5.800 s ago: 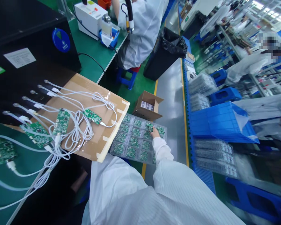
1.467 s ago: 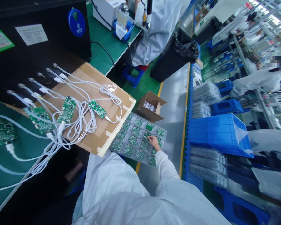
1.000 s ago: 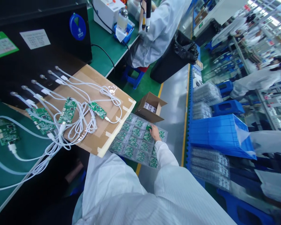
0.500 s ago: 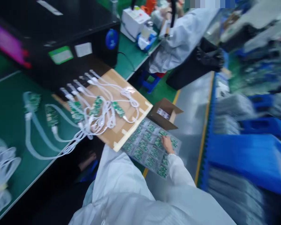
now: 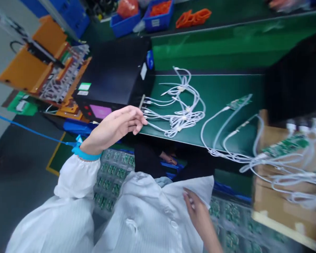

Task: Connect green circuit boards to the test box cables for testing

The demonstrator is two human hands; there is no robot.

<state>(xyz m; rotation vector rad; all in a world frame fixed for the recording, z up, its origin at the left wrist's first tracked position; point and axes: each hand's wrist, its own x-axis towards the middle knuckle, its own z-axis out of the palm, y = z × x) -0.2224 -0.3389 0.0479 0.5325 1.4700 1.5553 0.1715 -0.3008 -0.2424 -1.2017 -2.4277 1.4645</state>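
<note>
And there was the left hand (image 5: 118, 128), blue band at its wrist, raised beside the black box (image 5: 116, 70); its fingers were loosely curled and partly open, with nothing seen in their hold; the white cables (image 5: 184, 117) lay bundled on the green bench (image 5: 226, 84), just beyond those fingertips, their near ends right beside them, though contact could not be told; lower down, the right hand (image 5: 200, 216) hung over the white coat (image 5: 150, 211), fingers bent, any grip too blurred to tell; the cables were well apart from it, while a clear tray (image 5: 242, 230) of circuit boards (image 5: 231, 212) sat near it, toward the cardboard (image 5: 271, 196).
</note>
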